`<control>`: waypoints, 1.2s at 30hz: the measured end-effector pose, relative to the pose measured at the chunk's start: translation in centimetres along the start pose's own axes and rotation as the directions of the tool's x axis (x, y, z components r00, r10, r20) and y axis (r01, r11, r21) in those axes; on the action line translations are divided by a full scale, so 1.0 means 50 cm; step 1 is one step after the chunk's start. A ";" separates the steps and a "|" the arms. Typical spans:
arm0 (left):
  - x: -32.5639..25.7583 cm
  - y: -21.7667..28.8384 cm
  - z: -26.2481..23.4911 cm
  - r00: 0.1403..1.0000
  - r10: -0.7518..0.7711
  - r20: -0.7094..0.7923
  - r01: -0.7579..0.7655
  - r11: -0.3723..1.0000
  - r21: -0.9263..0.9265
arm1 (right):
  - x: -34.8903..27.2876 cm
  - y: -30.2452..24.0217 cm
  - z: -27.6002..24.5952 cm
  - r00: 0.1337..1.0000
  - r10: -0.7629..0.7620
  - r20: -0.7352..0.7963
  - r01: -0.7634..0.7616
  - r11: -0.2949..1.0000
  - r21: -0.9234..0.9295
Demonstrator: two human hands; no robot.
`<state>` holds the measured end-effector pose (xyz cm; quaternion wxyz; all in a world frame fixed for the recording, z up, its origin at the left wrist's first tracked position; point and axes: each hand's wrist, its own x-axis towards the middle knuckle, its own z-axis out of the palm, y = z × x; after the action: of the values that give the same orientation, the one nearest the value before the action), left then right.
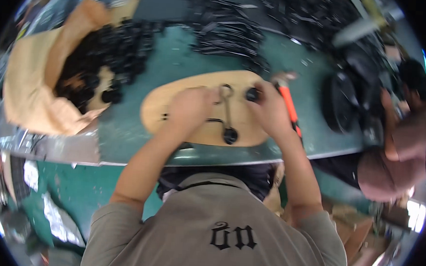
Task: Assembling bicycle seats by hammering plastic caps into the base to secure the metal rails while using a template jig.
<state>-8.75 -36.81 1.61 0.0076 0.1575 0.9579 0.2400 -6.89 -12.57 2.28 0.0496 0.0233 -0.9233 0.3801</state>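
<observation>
A rounded pale wooden board lies on the green table in front of me. Over the board my left hand is closed, its fingertips pressed together beside a thin dark metal rod. What those fingers grip, if anything, is blurred. The rod has a loop at its far end, and a round black knob sits at its near end. Above the board's right part, my right hand pinches another small round black knob. Right of that hand lies a hammer with an orange and black handle.
At the left, an open brown paper sack holds black parts, with more black parts heaped beside it. A stack of flat black pieces stands at the back. On the right are large black round parts and another person.
</observation>
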 end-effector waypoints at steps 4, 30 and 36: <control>-0.013 0.020 -0.002 0.995 0.037 -0.090 -0.040 0.998 -0.042 | 0.013 -0.016 0.019 0.996 -0.070 0.052 0.071 0.997 -0.024; 0.028 0.008 0.005 0.954 -0.042 -0.297 0.050 0.999 0.019 | -0.293 0.095 -0.175 0.933 0.303 -0.195 -0.353 0.879 -0.320; 0.042 -0.047 0.071 0.927 -0.074 -0.367 0.099 0.994 0.051 | -0.282 -0.104 -0.217 0.805 0.548 0.230 -0.569 0.600 0.563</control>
<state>-11.11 -36.52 -2.49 -0.1652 0.0680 0.9563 0.2316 8.33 -8.54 12.07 -0.0971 -0.2451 -0.7121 0.6507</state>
